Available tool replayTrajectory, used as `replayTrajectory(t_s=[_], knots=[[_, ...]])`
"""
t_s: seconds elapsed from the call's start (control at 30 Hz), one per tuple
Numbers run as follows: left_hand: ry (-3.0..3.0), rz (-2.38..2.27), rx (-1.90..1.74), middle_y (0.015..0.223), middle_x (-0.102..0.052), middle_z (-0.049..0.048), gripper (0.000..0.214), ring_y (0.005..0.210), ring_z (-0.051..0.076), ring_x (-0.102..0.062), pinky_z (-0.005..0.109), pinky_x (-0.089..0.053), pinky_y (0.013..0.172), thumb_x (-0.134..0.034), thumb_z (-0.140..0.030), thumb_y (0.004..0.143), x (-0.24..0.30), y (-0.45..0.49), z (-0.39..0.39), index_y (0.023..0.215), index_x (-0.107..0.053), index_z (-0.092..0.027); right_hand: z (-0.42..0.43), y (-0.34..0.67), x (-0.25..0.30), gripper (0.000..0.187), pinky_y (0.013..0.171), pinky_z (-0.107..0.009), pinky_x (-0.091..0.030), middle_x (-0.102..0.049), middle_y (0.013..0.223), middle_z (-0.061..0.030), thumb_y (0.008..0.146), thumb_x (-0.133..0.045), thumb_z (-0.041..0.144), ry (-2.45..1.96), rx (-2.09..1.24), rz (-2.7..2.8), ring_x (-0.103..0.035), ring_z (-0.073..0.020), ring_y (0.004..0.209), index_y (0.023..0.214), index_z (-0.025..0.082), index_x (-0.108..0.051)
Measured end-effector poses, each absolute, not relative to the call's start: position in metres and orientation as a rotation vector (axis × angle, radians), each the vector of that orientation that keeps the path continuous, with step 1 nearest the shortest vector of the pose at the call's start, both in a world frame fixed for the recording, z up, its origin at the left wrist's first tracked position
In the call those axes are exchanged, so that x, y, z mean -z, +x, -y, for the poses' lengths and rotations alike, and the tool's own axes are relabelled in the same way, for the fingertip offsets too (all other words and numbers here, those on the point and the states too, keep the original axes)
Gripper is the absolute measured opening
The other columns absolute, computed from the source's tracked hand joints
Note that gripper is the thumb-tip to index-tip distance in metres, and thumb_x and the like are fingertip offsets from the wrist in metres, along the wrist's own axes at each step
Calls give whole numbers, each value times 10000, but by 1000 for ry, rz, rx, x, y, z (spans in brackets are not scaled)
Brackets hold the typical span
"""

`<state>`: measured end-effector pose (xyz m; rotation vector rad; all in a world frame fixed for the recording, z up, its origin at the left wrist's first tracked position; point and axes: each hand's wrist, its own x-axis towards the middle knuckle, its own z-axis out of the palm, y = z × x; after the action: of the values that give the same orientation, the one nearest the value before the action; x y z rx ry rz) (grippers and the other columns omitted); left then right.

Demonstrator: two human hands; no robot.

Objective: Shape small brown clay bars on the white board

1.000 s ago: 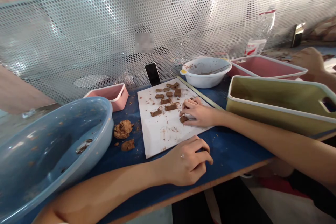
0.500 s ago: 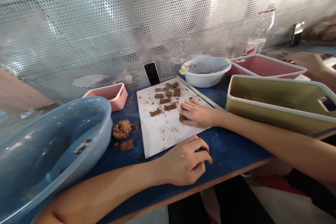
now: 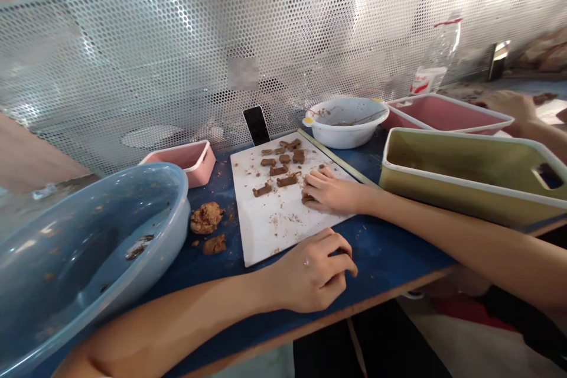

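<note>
My right hand [image 3: 330, 191] lies on the white board [image 3: 274, 224], its fingers pressed down on a small brown clay piece [image 3: 306, 198] at their tips. Several shaped brown clay pieces [image 3: 282, 160] lie on the far half of the board. On the blue table near the front edge rests my left hand [image 3: 312, 271], curled into a loose fist, a ring on one finger; whether it holds anything is hidden. Two lumps of brown clay [image 3: 207, 218] sit on the table left of the board.
A large blue basin [image 3: 101, 260] stands at the left, a small pink tub [image 3: 186, 159] behind it. A phone [image 3: 257, 124] leans on the perforated metal screen. A white bowl [image 3: 348, 121], a pink tray [image 3: 447, 112] and a yellow-green tray [image 3: 469, 174] stand right. Another person's hand [image 3: 509, 103] is far right.
My right hand has slid slightly left on the board over the clay piece. The other person's hand at far right has drawn back. My left hand has hardly moved.
</note>
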<state>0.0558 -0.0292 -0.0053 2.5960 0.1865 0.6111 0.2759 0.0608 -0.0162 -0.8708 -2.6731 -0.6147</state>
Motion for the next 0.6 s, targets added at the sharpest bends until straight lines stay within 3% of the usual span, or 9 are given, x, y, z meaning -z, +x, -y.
replayTrajectory(t_s=[0.13, 0.27, 0.4, 0.6], knots=[[2598, -173, -641, 1156, -712, 133, 234, 1031, 203, -654, 367, -609, 983, -527, -80, 1028, 5, 56, 29, 1045, -755, -132, -62, 278, 13, 297, 855, -435, -307, -686, 1058, -118, 1162, -461, 215, -791, 766, 2737, -474, -284, 1038, 1035, 198, -729], [2598, -161, -671, 1140, -715, 131, 242, 1023, 203, -657, 356, -610, 971, -524, -79, 1027, 5, 56, 29, 1039, -760, -130, -66, 283, 15, 241, 842, -442, -274, -717, 1083, -106, 1157, -523, 256, -808, 694, 2712, -457, -296, 1099, 1127, 231, -760], [2600, -166, -641, 1153, -707, 134, 230, 1033, 204, -653, 359, -612, 982, -534, -72, 1019, 6, 56, 29, 1047, -755, -130, -73, 287, 21, 245, 868, -456, -271, -736, 1165, -111, 1152, -540, 287, -1022, 474, 2638, -472, -317, 1170, 1169, 260, -783], [2604, -173, -637, 1152, -704, 133, 231, 1031, 206, -655, 367, -614, 992, -533, -78, 1017, 6, 56, 29, 1048, -754, -138, -72, 283, 21, 370, 943, -467, -321, -703, 1124, -115, 1173, -463, 386, -1225, 124, 2475, -574, -275, 1091, 1085, 217, -779]])
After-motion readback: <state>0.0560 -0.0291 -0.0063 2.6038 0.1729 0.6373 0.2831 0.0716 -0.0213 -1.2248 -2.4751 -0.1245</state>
